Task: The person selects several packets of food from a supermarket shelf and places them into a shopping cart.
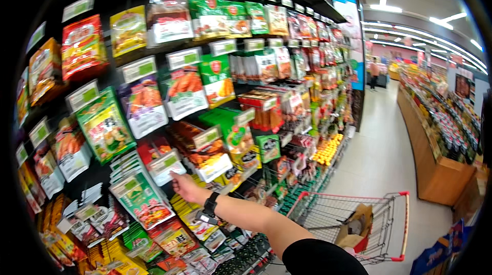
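Note:
My left hand point(187, 187), with a black watch point(210, 206) on its wrist, reaches up to the shelf rack. Its fingers are curled at the lower corner of a red and white food packet point(161, 177) and appear to pinch it. A price tag point(164, 163) hangs in front of that packet. To its right hang brown packets with a white base point(205, 159). Below and to the left is a green and red seasoning packet point(142, 200). My right hand is out of view.
A wire shopping cart point(319, 198) with red corners stands to the right, a brown paper bag point(359, 221) inside. Wooden display bins point(434, 171) line the aisle's other side. A blue printed box point(438, 250) is at lower right. Far down the aisle stands a person point(374, 73).

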A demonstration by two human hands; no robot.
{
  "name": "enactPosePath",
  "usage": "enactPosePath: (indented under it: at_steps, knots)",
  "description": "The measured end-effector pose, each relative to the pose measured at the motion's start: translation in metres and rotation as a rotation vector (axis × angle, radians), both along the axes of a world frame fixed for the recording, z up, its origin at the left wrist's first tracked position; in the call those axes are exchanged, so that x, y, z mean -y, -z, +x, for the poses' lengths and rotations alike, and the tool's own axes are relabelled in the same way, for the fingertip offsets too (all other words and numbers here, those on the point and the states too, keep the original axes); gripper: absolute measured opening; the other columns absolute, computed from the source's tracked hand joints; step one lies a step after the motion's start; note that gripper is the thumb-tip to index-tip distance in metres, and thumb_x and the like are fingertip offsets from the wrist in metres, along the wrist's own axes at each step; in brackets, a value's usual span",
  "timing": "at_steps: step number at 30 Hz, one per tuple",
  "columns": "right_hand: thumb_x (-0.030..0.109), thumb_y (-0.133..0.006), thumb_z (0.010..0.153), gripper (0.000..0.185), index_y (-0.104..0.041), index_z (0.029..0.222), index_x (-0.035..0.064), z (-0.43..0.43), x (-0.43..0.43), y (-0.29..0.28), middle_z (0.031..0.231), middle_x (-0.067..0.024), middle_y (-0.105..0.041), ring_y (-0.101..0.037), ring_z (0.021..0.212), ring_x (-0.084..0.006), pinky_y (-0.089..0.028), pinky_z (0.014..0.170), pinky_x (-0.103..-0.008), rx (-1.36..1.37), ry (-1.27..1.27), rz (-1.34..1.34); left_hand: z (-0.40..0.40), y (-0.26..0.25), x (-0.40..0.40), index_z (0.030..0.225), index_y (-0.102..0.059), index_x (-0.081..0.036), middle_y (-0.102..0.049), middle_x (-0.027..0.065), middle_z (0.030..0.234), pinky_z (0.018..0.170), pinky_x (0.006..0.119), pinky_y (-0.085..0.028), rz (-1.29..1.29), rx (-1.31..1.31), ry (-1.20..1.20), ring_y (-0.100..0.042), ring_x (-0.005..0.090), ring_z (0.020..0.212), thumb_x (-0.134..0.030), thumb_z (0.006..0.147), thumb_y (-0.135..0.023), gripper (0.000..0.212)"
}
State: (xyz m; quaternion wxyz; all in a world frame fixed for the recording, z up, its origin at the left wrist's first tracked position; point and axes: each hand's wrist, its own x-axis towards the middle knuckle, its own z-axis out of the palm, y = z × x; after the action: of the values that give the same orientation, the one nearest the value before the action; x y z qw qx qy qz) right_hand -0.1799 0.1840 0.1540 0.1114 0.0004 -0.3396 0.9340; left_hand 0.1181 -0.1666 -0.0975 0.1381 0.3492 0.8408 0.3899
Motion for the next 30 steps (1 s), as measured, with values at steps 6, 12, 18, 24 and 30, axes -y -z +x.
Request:
enactPosePath:
  at_steps: [6,12,18,24,30]
  knots:
    - [0.022,-0.065,0.093,0.023,-0.048,0.081,0.011,0.086,-0.005,-0.024,0.066,0.0026,-0.047,-0.042,0.057,-0.0082,-0.033,0.05,-0.0252,-0.066,0.148,0.176,-0.008,-0.041,-0.034,0.122,-0.059,-0.006,-0.066,0.0167,0.114,0.086,0.047,-0.047,-0.253,-0.061,0.12,-0.061,0.0364,0.105,-0.036,0.091,-0.067,0.043]
    - [0.024,-0.058,0.095,0.014,-0.053,0.095,0.0113,0.135,-0.021,-0.014,0.078,0.0016,-0.056,-0.053,0.069,-0.0098,-0.041,0.061,-0.0249,-0.154,0.067,0.162,-0.027,-0.004,-0.049,0.12,-0.061,-0.005,-0.065,0.0207,0.113,0.085,0.048,-0.048,-0.096,0.126,0.203,-0.061,0.0392,0.102,-0.038,0.091,-0.065,0.044]
    - [0.02,-0.047,0.096,0.041,-0.047,0.133,0.0025,0.19,-0.033,-0.011,0.125,-0.009,-0.061,-0.062,0.115,-0.022,-0.047,0.102,-0.038,-0.195,0.039,0.018,-0.028,-0.03,-0.077,0.117,-0.062,-0.003,-0.064,0.0207,0.107,0.077,0.045,-0.052,-0.112,0.049,0.269,-0.063,0.0395,0.09,-0.02,0.089,-0.068,0.033]
    - [0.015,-0.053,0.093,0.039,-0.048,0.129,-0.0008,0.231,-0.034,0.049,0.119,-0.009,-0.064,-0.064,0.108,-0.0188,-0.05,0.095,-0.0344,-0.171,0.04,0.142,-0.03,-0.062,-0.097,0.112,-0.063,0.0,-0.065,0.0184,0.102,0.077,0.041,-0.051,0.012,-0.051,0.296,-0.063,0.0336,0.089,-0.013,0.088,-0.066,0.027]
    - [0.022,-0.06,0.094,0.026,-0.062,0.108,0.0006,0.282,-0.015,0.155,0.097,0.002,-0.063,-0.056,0.084,-0.007,-0.046,0.075,-0.026,-0.091,-0.1,0.611,-0.042,-0.048,-0.107,0.112,-0.062,0.001,-0.065,0.0154,0.1,0.084,0.039,-0.048,0.127,0.215,0.228,-0.061,0.0276,0.093,-0.012,0.091,-0.063,0.025]
